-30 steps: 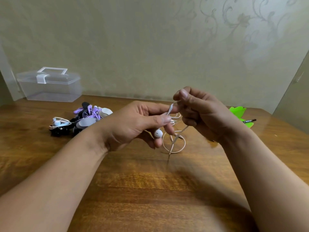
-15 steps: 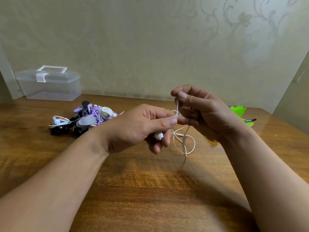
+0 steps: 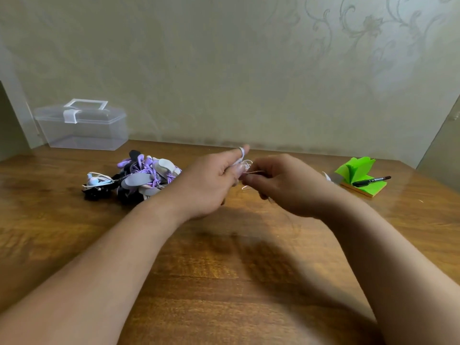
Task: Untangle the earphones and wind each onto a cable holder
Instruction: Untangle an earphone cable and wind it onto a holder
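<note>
Two hands close together above the surface (image 3: 224, 282): left hand (image 3: 211, 180) gripping one white earphone cable (image 3: 246, 168), looped over its forefinger; right hand (image 3: 286, 185) pinching the same cable. One tangled earphone pile (image 3: 142, 178) just left. One clear box (image 3: 82, 125), one green notepad (image 3: 358, 170), one marker (image 3: 371, 181), print unreadable.

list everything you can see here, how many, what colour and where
white earphone cable: one, white, held between both hands above the table
earphone pile: one tangled heap, purple, black, grey and pale blue, on the table left of the hands; number of sets cannot be told
storage box: one, clear, lid on, back left by the wall
sticky note pad: one, green, right side of the table
marker: one, black, lying on the pad
table: one, brown wood
left hand: one, cable looped round its forefinger
right hand: one, pinches the cable
</note>
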The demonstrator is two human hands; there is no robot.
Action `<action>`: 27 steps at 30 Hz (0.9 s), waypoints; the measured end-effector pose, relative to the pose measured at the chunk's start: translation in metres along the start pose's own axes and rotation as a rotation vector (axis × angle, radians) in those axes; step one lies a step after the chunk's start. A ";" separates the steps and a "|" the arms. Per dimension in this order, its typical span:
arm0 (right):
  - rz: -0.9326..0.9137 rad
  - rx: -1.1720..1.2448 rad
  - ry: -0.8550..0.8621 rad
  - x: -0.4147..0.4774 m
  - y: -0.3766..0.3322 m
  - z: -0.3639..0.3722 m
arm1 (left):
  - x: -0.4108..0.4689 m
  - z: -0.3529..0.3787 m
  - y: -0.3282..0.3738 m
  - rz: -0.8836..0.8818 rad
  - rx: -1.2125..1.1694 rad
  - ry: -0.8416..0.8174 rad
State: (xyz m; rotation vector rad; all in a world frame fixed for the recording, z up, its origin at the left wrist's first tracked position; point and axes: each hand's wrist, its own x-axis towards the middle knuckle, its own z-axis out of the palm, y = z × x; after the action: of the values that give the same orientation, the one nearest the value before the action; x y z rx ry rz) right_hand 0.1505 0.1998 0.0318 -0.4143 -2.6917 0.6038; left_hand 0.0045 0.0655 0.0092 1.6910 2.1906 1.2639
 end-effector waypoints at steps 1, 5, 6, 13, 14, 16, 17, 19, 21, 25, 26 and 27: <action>0.004 0.007 0.040 0.000 0.004 -0.005 | -0.001 -0.001 0.000 0.005 0.052 -0.058; -0.008 0.384 0.060 -0.001 0.015 -0.022 | -0.006 -0.004 0.009 -0.043 0.029 -0.306; -0.019 0.457 0.045 -0.001 0.017 -0.023 | -0.008 -0.005 0.012 -0.048 -0.070 -0.371; -0.064 0.910 -0.069 0.005 0.025 -0.004 | -0.009 -0.007 0.025 0.007 -0.758 -0.313; -0.047 0.916 -0.065 0.006 0.023 0.001 | -0.007 -0.004 0.024 -0.003 -0.791 -0.238; 0.000 0.813 -0.069 0.007 0.020 0.010 | -0.001 0.002 0.019 -0.036 -0.823 -0.079; 0.021 0.701 -0.077 0.007 0.018 0.012 | 0.001 0.003 0.018 -0.059 -0.822 -0.007; 0.024 0.467 -0.099 0.005 0.013 0.014 | 0.004 0.002 0.010 -0.060 -0.692 0.121; 0.002 0.302 -0.095 0.003 0.007 0.011 | 0.006 0.001 0.001 -0.004 -0.401 0.179; -0.052 0.110 -0.013 0.000 0.005 -0.007 | 0.001 0.003 -0.001 0.019 -0.047 -0.034; -0.053 0.092 0.009 -0.001 0.007 -0.012 | -0.001 0.005 0.000 0.016 -0.019 -0.120; -0.049 0.096 0.031 -0.001 0.008 -0.016 | -0.002 0.005 0.003 0.012 0.010 -0.194</action>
State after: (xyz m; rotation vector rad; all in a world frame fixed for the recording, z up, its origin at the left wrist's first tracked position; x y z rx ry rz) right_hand 0.1597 0.2120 0.0410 -0.3279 -2.6228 0.7037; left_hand 0.0101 0.0663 0.0067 1.7519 2.0811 1.0440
